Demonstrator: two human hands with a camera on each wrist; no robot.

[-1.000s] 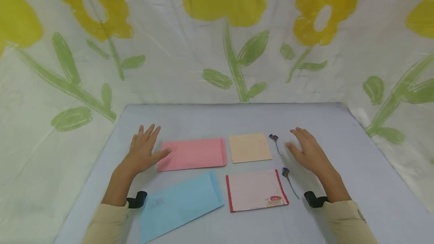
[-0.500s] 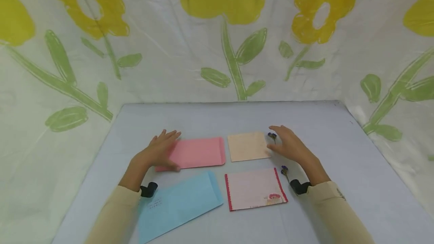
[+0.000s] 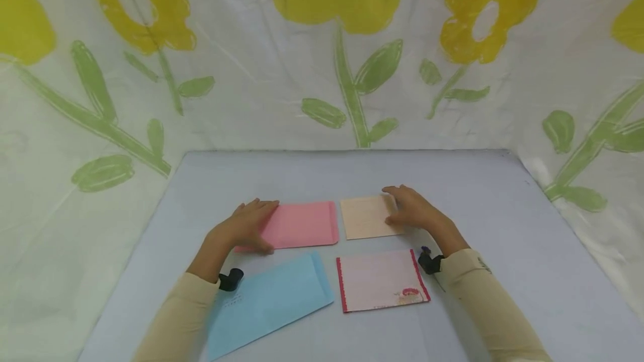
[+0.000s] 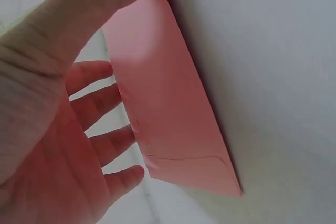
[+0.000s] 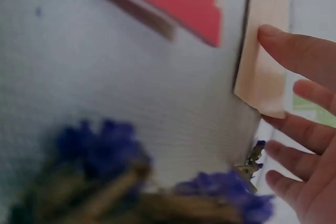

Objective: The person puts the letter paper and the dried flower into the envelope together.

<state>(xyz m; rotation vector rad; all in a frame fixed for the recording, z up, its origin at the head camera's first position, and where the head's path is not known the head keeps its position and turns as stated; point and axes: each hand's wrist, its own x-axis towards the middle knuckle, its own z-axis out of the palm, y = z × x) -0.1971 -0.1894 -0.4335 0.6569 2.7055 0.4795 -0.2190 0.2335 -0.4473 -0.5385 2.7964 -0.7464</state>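
Observation:
My left hand [image 3: 246, 229] spans the left end of the pink envelope [image 3: 308, 223]. Its spread fingers reach the far edge, and the thumb lies along the near edge. The left wrist view shows the fingertips right at the side of the envelope [image 4: 168, 93], fingers apart. At the beige envelope [image 3: 366, 217] my right hand [image 3: 413, 208] hovers over the right end, thumb on top of it in view. In the right wrist view that thumb overlaps the beige envelope [image 5: 265, 72], and the other fingers extend loosely past its corner.
A blue envelope [image 3: 271, 300] lies at front left; a pale envelope with red edges [image 3: 377, 281] sits at its right. Purple dried flowers [image 5: 105, 148] are close under the right wrist, mostly hidden in the head view. A flower-print cloth [image 3: 251, 99] hangs behind the table.
Both hands have moved inward and lowered: the left rightward over the pink envelope, the right leftward to the beige envelope, covering the upper dried flower. The envelopes stay in place.

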